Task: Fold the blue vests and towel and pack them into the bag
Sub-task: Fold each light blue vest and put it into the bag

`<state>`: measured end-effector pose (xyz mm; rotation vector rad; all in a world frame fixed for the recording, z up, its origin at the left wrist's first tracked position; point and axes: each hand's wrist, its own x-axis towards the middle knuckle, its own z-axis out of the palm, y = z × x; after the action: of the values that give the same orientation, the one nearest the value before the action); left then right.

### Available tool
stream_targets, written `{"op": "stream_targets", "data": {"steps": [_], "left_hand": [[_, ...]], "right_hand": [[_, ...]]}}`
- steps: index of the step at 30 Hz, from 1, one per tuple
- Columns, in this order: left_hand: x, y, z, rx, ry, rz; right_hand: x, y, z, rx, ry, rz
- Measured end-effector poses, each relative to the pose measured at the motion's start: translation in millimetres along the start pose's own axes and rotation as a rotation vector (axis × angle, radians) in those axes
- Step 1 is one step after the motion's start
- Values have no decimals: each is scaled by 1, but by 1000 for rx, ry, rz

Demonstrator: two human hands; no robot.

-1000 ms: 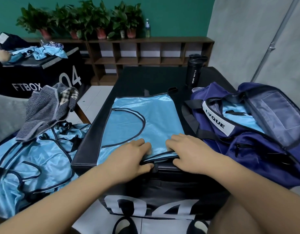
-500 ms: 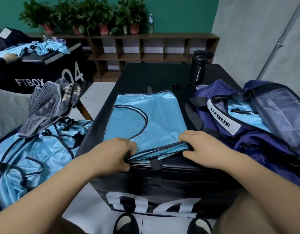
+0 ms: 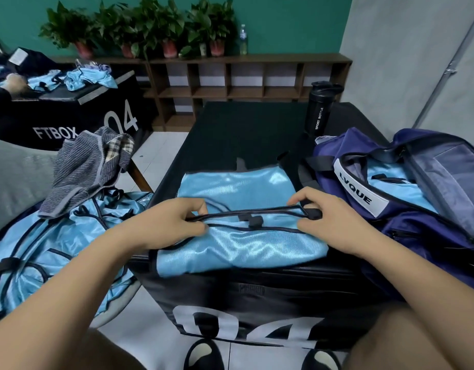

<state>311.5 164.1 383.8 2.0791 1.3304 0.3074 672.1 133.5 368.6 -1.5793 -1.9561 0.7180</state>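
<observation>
Vest (image 3: 238, 239) on the near end of the black table (image 3: 244, 124), lower half turned up over the upper, fold line toward the table's front edge; placed there presumably for a flat, clear surface within easy reach. Dark-trimmed hem held at both corners: left hand (image 3: 174, 222) pinched closed on the trim at the left corner, thumb (image 3: 197, 227) under, fingers (image 3: 196, 206) over; right hand (image 3: 329, 217) likewise closed on the right corner, fingertips curled round the binding beside a small black tab (image 3: 313, 213). Grip at the two corners judged to keep the slippery satin taut and square while the fold is laid. Hem raised slightly off the cloth beneath, so fold judged not yet pressed flat. Bag (image 3: 417, 209) just right of the vest, flap thrown back, one folded blue piece (image 3: 388, 180) already inside; set open and adjacent, evidently to shorten the transfer. More vests (image 3: 43, 249) heaped unfolded to the left on a chair (image 3: 11, 172), striped towel (image 3: 83, 166) draped on top of them, both awaiting folding. Black bottle (image 3: 320, 108) upright at the table's far right, well apart from the work. Further off: second table (image 3: 59, 113) with blue cloth, shelf (image 3: 244, 76) with plants (image 3: 139, 25). Task judged partly done.
</observation>
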Motion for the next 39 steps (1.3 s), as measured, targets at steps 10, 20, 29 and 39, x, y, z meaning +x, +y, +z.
{"op": "stream_targets", "data": {"steps": [10,20,29,39], "left_hand": [[31,-13,-2,129,137,0],[37,-43,-13,120,180,-49],[51,-59,-9,178,314,-98],[57,-52,-5,322,496,-9]], "right_hand": [[21,4,17,-9,129,147],[51,7,33,155,335,189],[55,9,42,-163,435,26],[23,-8,78,-579,75,-512]]}}
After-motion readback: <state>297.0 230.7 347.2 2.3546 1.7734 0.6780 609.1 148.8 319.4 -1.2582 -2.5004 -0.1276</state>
